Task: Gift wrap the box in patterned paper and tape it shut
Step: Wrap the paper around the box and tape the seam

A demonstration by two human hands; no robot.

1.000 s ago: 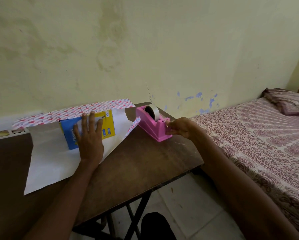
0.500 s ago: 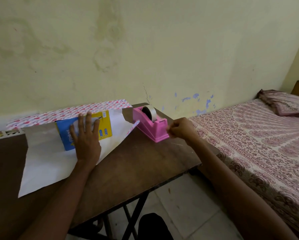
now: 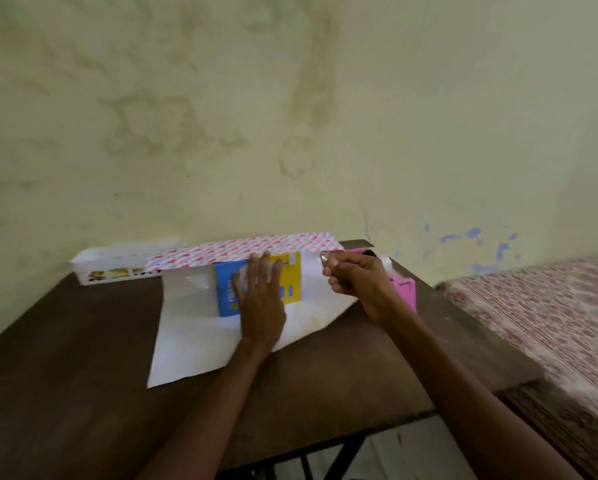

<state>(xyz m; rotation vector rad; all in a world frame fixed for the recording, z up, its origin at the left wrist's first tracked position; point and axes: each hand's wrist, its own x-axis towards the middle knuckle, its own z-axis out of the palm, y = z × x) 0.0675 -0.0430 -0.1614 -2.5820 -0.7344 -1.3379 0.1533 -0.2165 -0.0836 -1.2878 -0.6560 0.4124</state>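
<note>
A blue and yellow box (image 3: 226, 292) lies on the white back of a sheet of wrapping paper (image 3: 193, 334) on the table. The paper's far edge (image 3: 242, 252) shows its pink and red pattern. My left hand (image 3: 261, 299) rests flat on the box with fingers straight. My right hand (image 3: 354, 280) hovers just right of the box with fingers curled, pinching a short strip of clear tape (image 3: 325, 259). The pink tape dispenser (image 3: 403, 289) stands behind my right hand, mostly hidden by it.
A white tray (image 3: 117, 263) with printed pictures stands at the table's back left by the wall. The dark wooden table (image 3: 65, 358) ends at the right, where a bed with a patterned cover (image 3: 550, 313) runs alongside. Tiled floor shows below.
My right hand left the dispenser and moved left toward the box with a piece of tape. The camera view swung left. My left hand stayed on the box.
</note>
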